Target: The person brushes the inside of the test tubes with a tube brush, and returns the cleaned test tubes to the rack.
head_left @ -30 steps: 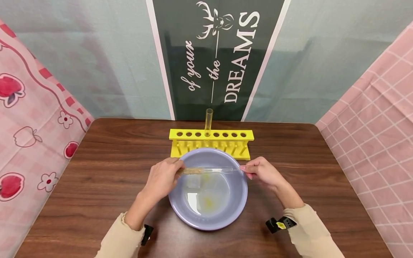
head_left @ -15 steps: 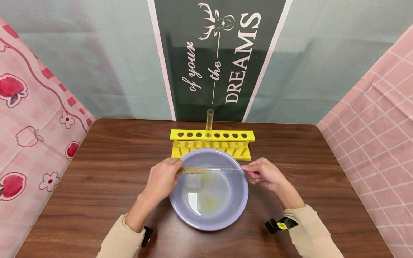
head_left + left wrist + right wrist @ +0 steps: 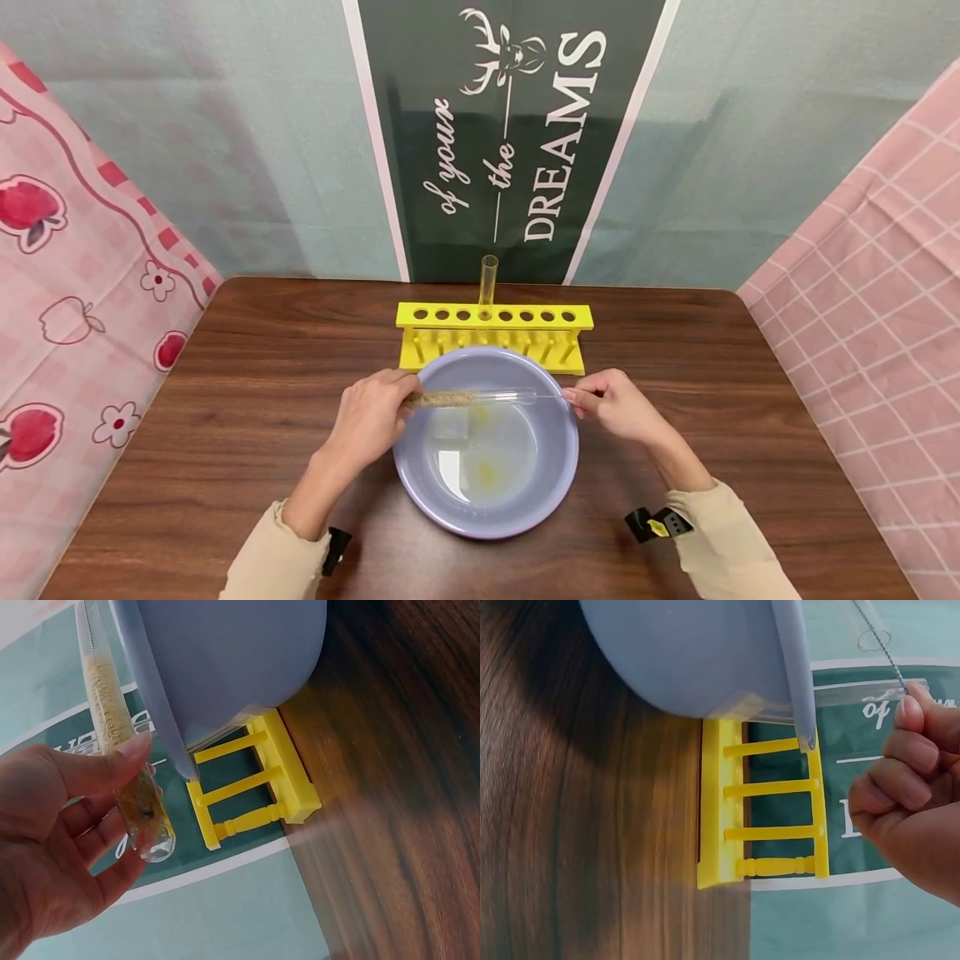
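My left hand [image 3: 367,417] grips the rounded, closed end of a clear glass test tube [image 3: 504,397], which lies nearly level over the lilac basin [image 3: 411,483]. In the left wrist view, the pale bristles of a test tube brush [image 3: 110,705] fill the tube's closed half. Past the tube's mouth runs the brush's thin twisted wire [image 3: 877,637], its end pinched between thumb and finger of my right hand [image 3: 618,408]. Shallow water with yellowish patches lies in the basin.
Behind the basin stands a yellow test tube rack [image 3: 408,315], its front partly hidden by the rim. One upright test tube [image 3: 488,279] sits in it. The brown wooden table [image 3: 247,400] meets a printed cloth backdrop, with pink cloths at both sides.
The left hand and the tube have shifted slightly left. The right hand keeps its pinch on the wire and has turned a little at the wrist.
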`<move>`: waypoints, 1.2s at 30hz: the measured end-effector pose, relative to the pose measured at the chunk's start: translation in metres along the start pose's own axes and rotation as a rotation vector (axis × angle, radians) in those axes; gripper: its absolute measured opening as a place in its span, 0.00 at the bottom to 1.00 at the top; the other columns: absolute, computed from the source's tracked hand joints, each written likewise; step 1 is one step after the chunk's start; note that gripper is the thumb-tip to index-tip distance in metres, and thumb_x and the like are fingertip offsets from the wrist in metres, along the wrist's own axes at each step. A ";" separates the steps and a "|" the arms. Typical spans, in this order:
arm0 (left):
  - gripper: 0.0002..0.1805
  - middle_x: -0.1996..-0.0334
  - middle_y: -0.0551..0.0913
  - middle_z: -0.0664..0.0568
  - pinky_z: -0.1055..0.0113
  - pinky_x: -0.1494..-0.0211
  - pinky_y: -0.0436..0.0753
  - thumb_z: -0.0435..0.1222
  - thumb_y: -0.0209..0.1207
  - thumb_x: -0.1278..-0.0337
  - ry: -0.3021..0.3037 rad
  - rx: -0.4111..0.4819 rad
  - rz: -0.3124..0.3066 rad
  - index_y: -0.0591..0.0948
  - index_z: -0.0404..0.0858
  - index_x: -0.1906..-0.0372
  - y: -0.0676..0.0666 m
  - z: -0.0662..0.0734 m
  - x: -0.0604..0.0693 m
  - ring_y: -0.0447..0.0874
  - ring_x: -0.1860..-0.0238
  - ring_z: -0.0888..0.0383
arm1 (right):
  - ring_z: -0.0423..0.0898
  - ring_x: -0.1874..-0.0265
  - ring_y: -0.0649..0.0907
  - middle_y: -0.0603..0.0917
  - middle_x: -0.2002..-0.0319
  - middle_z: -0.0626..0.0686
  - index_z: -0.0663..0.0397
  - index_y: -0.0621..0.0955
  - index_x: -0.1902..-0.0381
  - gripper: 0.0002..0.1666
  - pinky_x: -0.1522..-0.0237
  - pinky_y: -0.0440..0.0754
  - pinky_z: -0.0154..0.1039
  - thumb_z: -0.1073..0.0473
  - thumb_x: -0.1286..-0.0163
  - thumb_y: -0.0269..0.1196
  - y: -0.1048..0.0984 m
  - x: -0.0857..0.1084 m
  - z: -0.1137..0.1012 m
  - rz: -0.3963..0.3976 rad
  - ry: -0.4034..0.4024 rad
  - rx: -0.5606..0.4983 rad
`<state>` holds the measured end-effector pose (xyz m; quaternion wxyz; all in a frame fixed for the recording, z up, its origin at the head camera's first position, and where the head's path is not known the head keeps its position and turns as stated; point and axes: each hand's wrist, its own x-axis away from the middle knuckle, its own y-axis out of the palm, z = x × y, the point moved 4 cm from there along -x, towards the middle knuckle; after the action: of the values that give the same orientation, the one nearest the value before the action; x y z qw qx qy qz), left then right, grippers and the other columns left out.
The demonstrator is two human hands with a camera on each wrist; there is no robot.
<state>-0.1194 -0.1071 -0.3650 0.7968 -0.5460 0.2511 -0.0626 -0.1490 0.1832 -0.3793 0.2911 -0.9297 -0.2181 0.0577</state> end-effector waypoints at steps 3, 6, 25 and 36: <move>0.13 0.74 0.79 0.56 0.61 0.75 0.75 0.24 0.67 0.66 0.000 0.006 -0.015 0.80 0.42 0.73 0.000 -0.001 0.000 0.78 0.71 0.56 | 0.37 0.86 0.65 0.68 0.88 0.42 0.51 0.75 0.87 0.17 0.84 0.62 0.31 0.63 0.39 0.61 -0.001 0.000 -0.004 0.088 -0.120 0.110; 0.12 0.74 0.79 0.56 0.60 0.75 0.74 0.25 0.67 0.66 0.008 0.011 -0.020 0.81 0.42 0.72 -0.001 -0.003 0.000 0.79 0.71 0.56 | 0.36 0.85 0.67 0.69 0.87 0.40 0.49 0.76 0.86 0.15 0.83 0.64 0.31 0.64 0.41 0.62 -0.001 0.001 -0.007 0.171 -0.227 0.185; 0.12 0.73 0.81 0.56 0.59 0.72 0.75 0.26 0.68 0.67 -0.009 0.073 -0.056 0.81 0.43 0.73 -0.007 -0.015 0.003 0.80 0.70 0.57 | 0.36 0.83 0.68 0.72 0.85 0.46 0.54 0.78 0.83 0.12 0.82 0.65 0.30 0.72 0.44 0.62 0.000 0.004 0.004 0.215 -0.363 0.130; 0.15 0.76 0.79 0.57 0.58 0.74 0.75 0.25 0.69 0.71 0.005 0.015 -0.007 0.80 0.43 0.72 -0.007 -0.016 0.008 0.79 0.71 0.55 | 0.39 0.86 0.66 0.70 0.89 0.53 0.66 0.75 0.87 0.18 0.83 0.63 0.33 0.67 0.37 0.57 -0.004 0.006 0.001 0.089 0.046 -0.112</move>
<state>-0.1186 -0.1257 -0.3658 0.7999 -0.5409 0.2508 -0.0686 -0.1450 0.1891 -0.3779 0.2406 -0.9545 -0.1725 0.0368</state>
